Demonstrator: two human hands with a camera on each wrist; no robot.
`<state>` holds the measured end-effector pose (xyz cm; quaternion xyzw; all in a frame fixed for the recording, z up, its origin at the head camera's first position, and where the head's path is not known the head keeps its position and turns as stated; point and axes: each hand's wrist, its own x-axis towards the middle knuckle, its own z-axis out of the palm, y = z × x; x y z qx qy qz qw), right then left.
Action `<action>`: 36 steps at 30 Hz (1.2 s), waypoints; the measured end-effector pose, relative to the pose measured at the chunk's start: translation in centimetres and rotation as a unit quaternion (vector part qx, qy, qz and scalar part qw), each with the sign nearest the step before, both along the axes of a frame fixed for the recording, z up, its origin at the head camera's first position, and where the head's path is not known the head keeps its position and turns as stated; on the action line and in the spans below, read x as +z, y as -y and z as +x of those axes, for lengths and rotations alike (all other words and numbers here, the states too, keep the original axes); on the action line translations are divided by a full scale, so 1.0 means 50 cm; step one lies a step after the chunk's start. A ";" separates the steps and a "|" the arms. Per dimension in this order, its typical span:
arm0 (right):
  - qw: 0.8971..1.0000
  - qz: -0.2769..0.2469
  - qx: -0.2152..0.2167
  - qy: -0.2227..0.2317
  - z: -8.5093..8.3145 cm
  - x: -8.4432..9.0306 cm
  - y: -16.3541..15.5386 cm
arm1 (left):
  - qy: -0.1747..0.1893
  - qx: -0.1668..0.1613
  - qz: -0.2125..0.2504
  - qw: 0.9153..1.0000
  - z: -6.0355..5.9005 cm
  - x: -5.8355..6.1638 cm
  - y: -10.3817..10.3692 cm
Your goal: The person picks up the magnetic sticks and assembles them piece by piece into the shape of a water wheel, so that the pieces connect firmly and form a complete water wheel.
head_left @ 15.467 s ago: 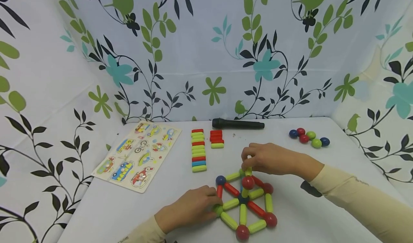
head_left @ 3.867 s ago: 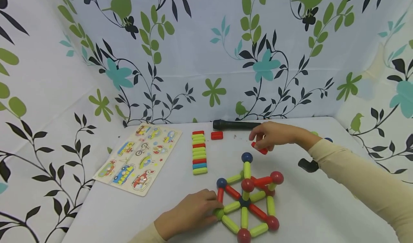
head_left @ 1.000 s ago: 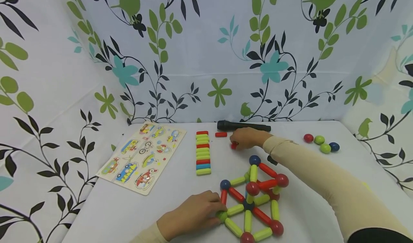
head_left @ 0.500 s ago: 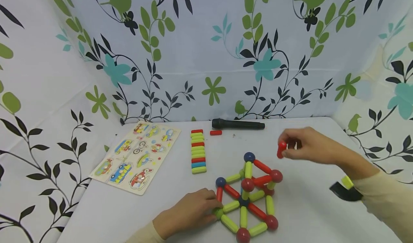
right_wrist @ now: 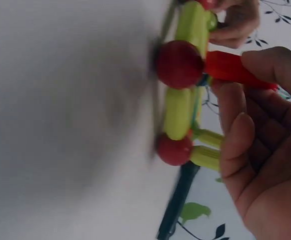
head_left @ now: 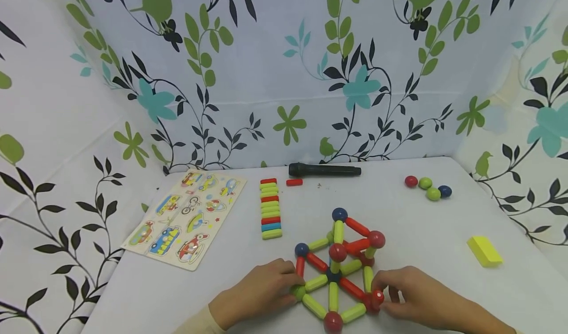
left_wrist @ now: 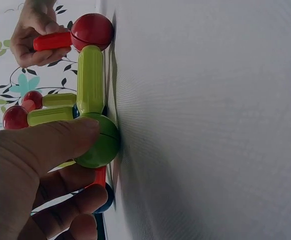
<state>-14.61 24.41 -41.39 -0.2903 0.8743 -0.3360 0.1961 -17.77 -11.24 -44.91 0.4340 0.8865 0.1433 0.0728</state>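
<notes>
We saw a patterned cloth on the far side and before it a white table. On the left of the table lay a board with pictures of vehicles. The frame, made from sticks and balls, stood in the near middle, with its raised part on the far right side. The left hand and the right hand were apart from each other, one on each side of the frame. A black mic lay at the far edge, and a row of sticks lay between the board and the frame. On the right we saw a yellow block, and farther away four loose balls. The left hand gripped the green ball at the left corner of the frame. The right hand pinched a red stick, which stood upright and touched the red ball at the near right. One loose stick lay near the mic.
</notes>
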 end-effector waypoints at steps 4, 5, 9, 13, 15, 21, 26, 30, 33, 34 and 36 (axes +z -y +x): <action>1.000 0.016 -0.002 -0.007 -0.001 -0.008 0.006 | -0.010 0.000 -0.001 1.000 0.003 0.004 0.001; 1.000 0.017 -0.001 -0.010 -0.001 -0.009 0.006 | -0.012 -0.001 0.000 1.000 0.004 0.005 0.001; 1.000 0.017 0.002 -0.015 -0.003 -0.010 0.010 | -0.009 -0.001 0.003 1.000 0.003 0.003 0.003; 1.000 0.020 -0.003 -0.015 -0.006 -0.010 0.013 | -0.007 -0.001 0.004 1.000 0.002 0.003 0.005; 1.000 0.029 -0.004 -0.008 -0.007 -0.009 0.010 | -0.006 -0.001 0.004 1.000 0.002 0.002 0.006; 0.998 0.054 0.004 -0.034 -0.018 0.029 -0.010 | -0.006 -0.002 0.002 1.000 0.001 0.001 0.005; 0.989 0.063 0.024 -0.131 -0.053 0.100 -0.022 | -0.009 -0.004 0.004 1.000 -0.001 -0.003 0.005; 0.974 0.066 0.022 -0.216 -0.110 0.162 -0.012 | -0.012 -0.007 0.008 1.000 -0.002 -0.006 0.006; 0.958 0.086 0.016 -0.272 -0.185 0.201 0.013 | -0.013 -0.007 0.008 1.000 -0.001 -0.006 0.006; 0.953 0.093 0.015 -0.287 -0.216 0.212 0.025 | -0.013 -0.007 0.008 1.000 -0.001 -0.005 0.006; 0.944 0.107 0.025 -0.312 -0.281 0.226 0.052 | -0.011 -0.007 0.008 1.000 0.000 -0.004 0.005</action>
